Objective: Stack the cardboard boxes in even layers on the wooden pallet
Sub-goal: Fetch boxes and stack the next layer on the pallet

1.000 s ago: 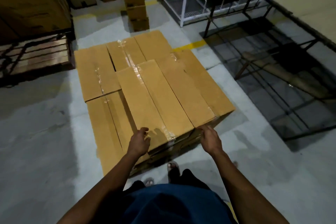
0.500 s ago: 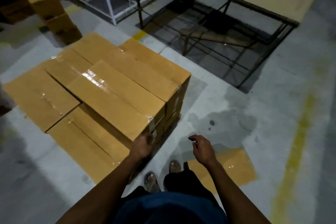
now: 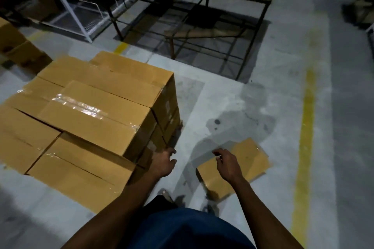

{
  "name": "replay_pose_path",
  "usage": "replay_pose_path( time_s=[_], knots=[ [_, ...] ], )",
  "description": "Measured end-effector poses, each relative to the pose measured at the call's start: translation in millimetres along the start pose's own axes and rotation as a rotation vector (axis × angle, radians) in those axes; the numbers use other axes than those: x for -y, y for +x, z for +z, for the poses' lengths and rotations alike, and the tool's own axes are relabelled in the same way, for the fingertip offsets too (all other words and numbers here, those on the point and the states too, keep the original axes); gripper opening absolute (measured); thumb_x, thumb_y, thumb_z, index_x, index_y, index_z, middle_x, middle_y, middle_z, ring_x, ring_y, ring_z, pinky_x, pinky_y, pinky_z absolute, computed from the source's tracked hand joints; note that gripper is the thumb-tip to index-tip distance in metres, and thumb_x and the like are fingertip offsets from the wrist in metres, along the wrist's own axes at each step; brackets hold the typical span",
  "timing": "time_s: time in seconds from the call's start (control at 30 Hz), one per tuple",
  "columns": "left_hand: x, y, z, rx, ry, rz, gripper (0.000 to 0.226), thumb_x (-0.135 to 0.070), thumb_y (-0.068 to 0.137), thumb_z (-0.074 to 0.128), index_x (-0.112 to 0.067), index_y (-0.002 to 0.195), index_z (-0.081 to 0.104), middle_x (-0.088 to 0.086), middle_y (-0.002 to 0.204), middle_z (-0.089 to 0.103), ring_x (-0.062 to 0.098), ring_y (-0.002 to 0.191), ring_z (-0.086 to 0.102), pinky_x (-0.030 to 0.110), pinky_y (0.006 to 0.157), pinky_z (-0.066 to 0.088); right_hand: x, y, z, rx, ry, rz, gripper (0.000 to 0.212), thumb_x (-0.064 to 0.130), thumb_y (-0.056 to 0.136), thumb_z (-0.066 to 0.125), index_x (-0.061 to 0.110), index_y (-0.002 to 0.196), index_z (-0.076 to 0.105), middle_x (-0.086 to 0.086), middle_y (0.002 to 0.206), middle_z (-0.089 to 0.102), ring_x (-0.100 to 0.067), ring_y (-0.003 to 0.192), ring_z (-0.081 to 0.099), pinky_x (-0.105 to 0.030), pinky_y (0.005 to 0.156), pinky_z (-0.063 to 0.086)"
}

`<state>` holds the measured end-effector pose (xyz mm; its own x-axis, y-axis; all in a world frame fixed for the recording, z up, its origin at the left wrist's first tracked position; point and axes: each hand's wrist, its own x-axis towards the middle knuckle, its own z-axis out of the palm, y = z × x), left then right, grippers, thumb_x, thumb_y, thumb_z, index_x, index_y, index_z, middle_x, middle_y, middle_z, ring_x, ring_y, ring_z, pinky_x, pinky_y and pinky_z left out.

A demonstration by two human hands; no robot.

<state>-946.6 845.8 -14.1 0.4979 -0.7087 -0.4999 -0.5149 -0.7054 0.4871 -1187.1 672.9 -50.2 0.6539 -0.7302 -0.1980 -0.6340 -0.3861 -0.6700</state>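
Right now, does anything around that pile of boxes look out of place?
Yes. A flat piece of cardboard lies loose on the floor right of the stack, below the right hand. The top box sits alone, higher than its neighbours.

The person is wearing a dark blue garment (image 3: 190, 228) over the lap, sandals (image 3: 167, 195) on the feet, and nothing is covering both forearms, sleeveless to the frame's edge.

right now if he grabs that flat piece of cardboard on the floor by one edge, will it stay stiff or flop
The cardboard sheet would probably sag some: it looks like a single thin layer lying flat on the floor. It seems light for its size, so one hand could likely lift it. A shiny tape patch suggests a slick spot; the right hand hovers above, not touching.
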Motion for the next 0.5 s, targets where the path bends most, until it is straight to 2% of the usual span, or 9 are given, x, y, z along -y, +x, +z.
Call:
replay_pose_path(
  time_s=[0.1, 0.27, 0.37, 0.5],
  knots=[
    [-29, -5, 32, 0.050, 0.038, 0.047, 0.043, -0.032, 0.099, 0.067, -0.021, 0.141, 0.059, 0.007, 0.136, 0.063, 0.030, 0.120, 0.063, 0.038, 0.098, 0.051, -35, -24, -12, -0.018, 0.032, 0.041, 0.030, 0.009, 0.102, 0.055, 0.014, 0.128, 0.068, -0.008, 0.125, 0.068, -0.025, 0.113, 0.066, -0.036, 0.095, 0.053],
    [-48, -8, 90, 0.193, 0.090, 0.120, 0.046, -0.039, 0.092, 0.067, -0.024, 0.135, 0.061, 0.007, 0.130, 0.062, 0.028, 0.118, 0.064, 0.040, 0.099, 0.054, -77, -68, -22, -0.052, 0.105, 0.229, 0.032, 0.003, 0.099, 0.057, 0.017, 0.126, 0.068, -0.008, 0.125, 0.069, -0.024, 0.115, 0.066, -0.035, 0.098, 0.053],
    [-69, -2, 99, 0.249, 0.150, 0.187, 0.044, -0.033, 0.095, 0.069, -0.025, 0.137, 0.060, 0.008, 0.131, 0.060, 0.028, 0.117, 0.064, 0.038, 0.099, 0.054, -89, -80, -28, -0.106, 0.145, 0.269, 0.032, 0.003, 0.099, 0.057, 0.015, 0.126, 0.068, -0.009, 0.123, 0.068, -0.024, 0.114, 0.066, -0.030, 0.097, 0.050],
    [-96, 16, 92, 0.273, 0.218, 0.277, 0.041, -0.030, 0.096, 0.070, -0.023, 0.135, 0.060, 0.009, 0.128, 0.061, 0.029, 0.114, 0.065, 0.037, 0.095, 0.053, -94, -89, -31, -0.174, 0.166, 0.350, 0.031, 0.006, 0.099, 0.057, 0.015, 0.127, 0.067, -0.008, 0.123, 0.068, -0.025, 0.114, 0.065, -0.032, 0.095, 0.051]
  ],
)
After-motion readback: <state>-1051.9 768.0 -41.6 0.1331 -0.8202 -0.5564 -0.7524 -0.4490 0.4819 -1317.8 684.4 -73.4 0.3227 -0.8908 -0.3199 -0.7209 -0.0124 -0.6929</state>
